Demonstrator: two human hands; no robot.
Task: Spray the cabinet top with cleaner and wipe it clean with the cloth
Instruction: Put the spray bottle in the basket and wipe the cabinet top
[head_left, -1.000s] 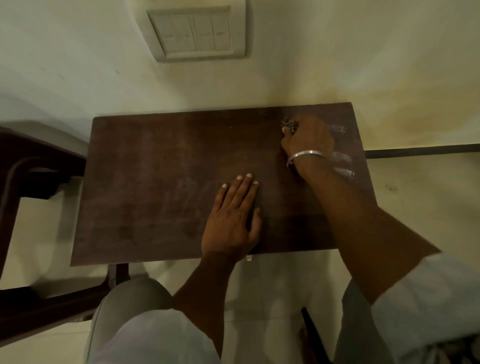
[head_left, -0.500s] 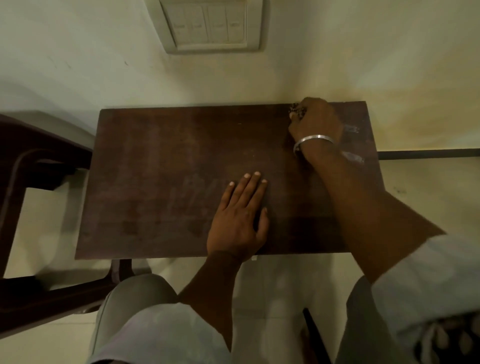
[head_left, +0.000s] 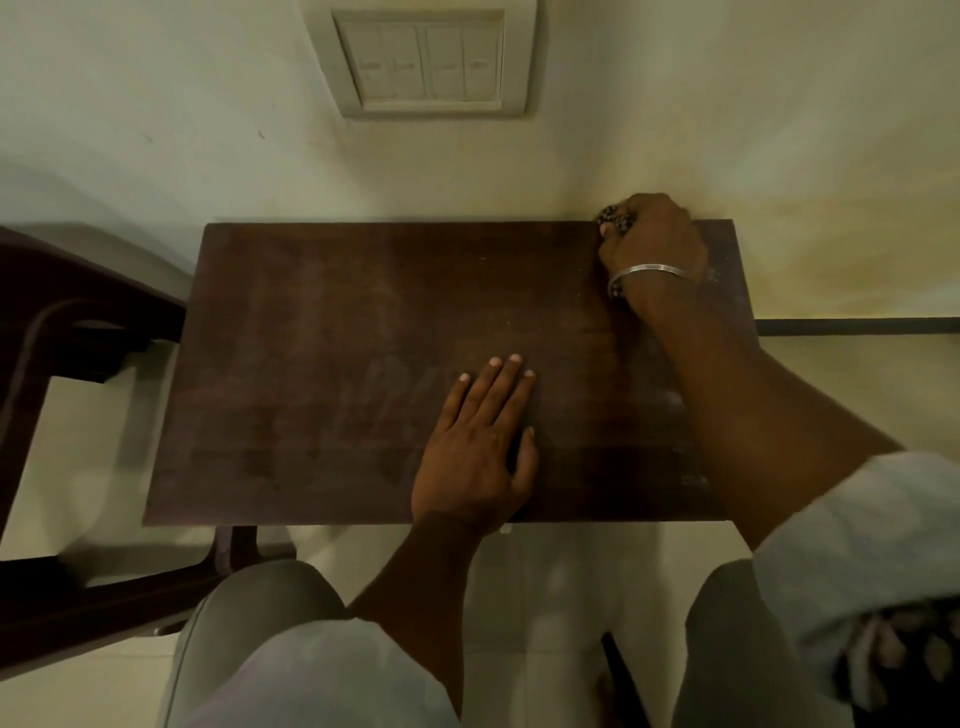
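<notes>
The cloth (head_left: 615, 221), a dark patterned wad, is bunched in the grip of the right hand (head_left: 652, 239) at the far right corner of the cabinet top (head_left: 337, 338), against the wall. Wiping is judged under way (no sprayer is seen). The flat, dull brown wood is braced by the left hand (head_left: 478, 447), fingers straight; the streaked middle should be swept next.

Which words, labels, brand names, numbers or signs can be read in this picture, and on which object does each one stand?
No text can be read here.
On the switch panel on the wall, each of the four switches bears a small mark, too blurred to read.
On the cabinet top, the cloth gripped by the right hand, and the bracelet, no writing shows.
</notes>
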